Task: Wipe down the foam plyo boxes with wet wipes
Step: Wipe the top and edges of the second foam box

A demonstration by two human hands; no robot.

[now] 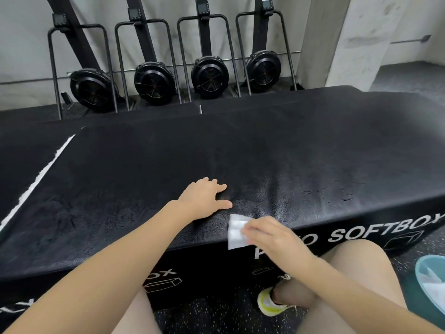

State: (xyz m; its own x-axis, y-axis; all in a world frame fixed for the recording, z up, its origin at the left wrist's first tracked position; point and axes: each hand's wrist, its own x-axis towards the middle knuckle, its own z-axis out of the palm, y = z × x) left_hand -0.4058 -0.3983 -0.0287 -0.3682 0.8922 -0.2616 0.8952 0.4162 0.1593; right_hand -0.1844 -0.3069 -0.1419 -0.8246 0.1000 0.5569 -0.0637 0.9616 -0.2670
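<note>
Here my left hand [204, 201] lies flat, fingers spread, on the black plyo box [289, 153]; my right hand [272, 235] pinches a white wipe [234, 231] at its front edge, lettering partly hidden.

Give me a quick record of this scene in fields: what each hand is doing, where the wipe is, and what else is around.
left hand: left hand rests flat, fingers spread, on top of the plyo box
right hand: right hand pinches the wet wipe
wipe position: at the box's near top edge, draped over onto the front face
box surface: black, sheen near the hands
behind box: four rowing machines stored upright against the wall
floor, right: teal bin holding white material
</note>
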